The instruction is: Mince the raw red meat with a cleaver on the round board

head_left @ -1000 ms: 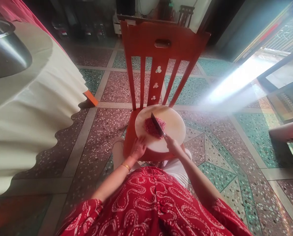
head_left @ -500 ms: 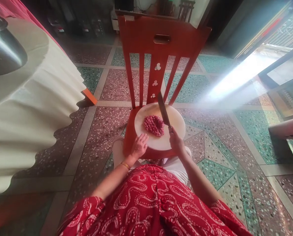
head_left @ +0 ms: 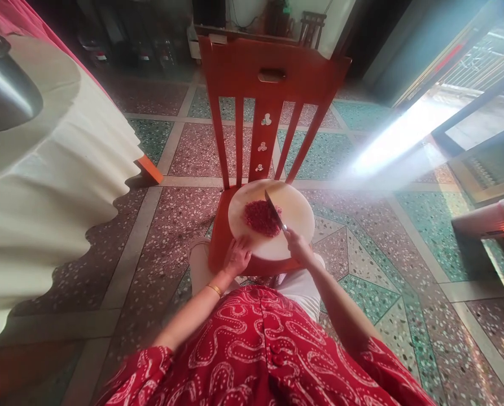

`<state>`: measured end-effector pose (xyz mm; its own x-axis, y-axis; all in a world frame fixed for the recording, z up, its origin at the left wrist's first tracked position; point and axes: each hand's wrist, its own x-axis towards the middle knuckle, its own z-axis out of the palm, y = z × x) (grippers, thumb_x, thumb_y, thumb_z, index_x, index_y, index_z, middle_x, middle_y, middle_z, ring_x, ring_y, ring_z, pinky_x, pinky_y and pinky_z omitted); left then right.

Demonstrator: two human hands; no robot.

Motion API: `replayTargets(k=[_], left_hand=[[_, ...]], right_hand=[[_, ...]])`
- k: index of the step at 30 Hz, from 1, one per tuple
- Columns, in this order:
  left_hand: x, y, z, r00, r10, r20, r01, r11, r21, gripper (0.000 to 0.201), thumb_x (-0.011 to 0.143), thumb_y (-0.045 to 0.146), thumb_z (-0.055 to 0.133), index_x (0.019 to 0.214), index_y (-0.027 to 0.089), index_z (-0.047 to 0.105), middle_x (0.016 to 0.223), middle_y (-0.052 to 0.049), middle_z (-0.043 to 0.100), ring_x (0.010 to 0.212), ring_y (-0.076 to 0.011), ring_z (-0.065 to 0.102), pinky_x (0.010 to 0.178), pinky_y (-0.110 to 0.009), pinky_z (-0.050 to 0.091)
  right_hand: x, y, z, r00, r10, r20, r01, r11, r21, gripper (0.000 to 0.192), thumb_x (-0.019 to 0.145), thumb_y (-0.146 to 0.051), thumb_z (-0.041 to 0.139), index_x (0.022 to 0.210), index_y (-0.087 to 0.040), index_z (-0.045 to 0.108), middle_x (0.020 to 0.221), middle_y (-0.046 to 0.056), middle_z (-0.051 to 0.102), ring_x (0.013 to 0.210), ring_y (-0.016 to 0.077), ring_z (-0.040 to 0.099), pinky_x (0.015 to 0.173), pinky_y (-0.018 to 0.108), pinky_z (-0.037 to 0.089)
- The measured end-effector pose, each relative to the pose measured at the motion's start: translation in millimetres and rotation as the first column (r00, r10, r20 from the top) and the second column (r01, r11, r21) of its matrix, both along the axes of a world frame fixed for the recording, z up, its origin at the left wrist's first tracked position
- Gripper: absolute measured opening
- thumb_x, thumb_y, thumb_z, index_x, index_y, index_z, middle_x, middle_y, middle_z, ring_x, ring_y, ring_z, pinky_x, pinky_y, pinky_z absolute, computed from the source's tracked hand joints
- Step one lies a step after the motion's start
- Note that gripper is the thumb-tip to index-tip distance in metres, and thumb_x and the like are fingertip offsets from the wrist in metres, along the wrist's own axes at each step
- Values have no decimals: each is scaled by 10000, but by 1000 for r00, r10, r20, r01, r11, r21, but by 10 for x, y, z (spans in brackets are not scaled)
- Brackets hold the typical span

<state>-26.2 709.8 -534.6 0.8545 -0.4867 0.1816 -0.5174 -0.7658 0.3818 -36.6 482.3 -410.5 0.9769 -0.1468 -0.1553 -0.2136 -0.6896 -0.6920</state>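
A mound of red minced meat (head_left: 258, 219) lies on a round, pale cutting board (head_left: 294, 211), which rests on the seat of a wooden chair (head_left: 220, 225). My right hand (head_left: 299, 248) is closed round the handle of a kitchen knife (head_left: 272, 208). Its blade is down on the right part of the meat, pointing away from me and slightly left. At the board's front left edge, my left hand (head_left: 237, 257) rests with fingers extended against the rim. It holds nothing that I can see, and a bracelet circles its wrist.
To the left stands a table with a pale cloth (head_left: 82, 141) and a metal pot (head_left: 6, 84) on it. The chair's slatted back (head_left: 272, 62) rises behind the board. A red and white object (head_left: 495, 217) is on the right, near a bright doorway.
The knife has come down from beside the meat onto it, tilting left. My left hand has drawn back slightly toward the board's edge. The whole view has shifted a little.
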Motion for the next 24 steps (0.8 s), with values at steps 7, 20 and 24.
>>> replayTargets(k=[7,20,24], left_hand=[[0,4,-29,1000,2,13,-2,1000,-6,449,874,237,391,1319,203,444,1376,-65,443,1308,-235,335,1086,-458,249],[-1,-4,33,1000,-3,-10,3,1000,9,442,874,229,380,1309,192,450,1366,-76,454,1296,-241,352,1068,-465,268],[2,-5,41,1000,-8,0,8,1000,1,447,864,229,406,1309,211,449,1382,-61,437,1304,-236,341,1081,-462,248]], right_hand=[[-27,-56,-14,983,-94,155,86,995,54,537,888,-454,327,1271,-133,523,678,39,611,540,137,526,550,250,441],[-138,-62,-32,999,22,48,-24,999,45,472,894,-428,349,1197,-158,590,703,37,637,617,152,560,620,256,454],[-142,-67,38,989,-51,141,38,995,95,555,913,-468,291,1325,-136,461,562,-13,553,484,123,490,519,225,420]])
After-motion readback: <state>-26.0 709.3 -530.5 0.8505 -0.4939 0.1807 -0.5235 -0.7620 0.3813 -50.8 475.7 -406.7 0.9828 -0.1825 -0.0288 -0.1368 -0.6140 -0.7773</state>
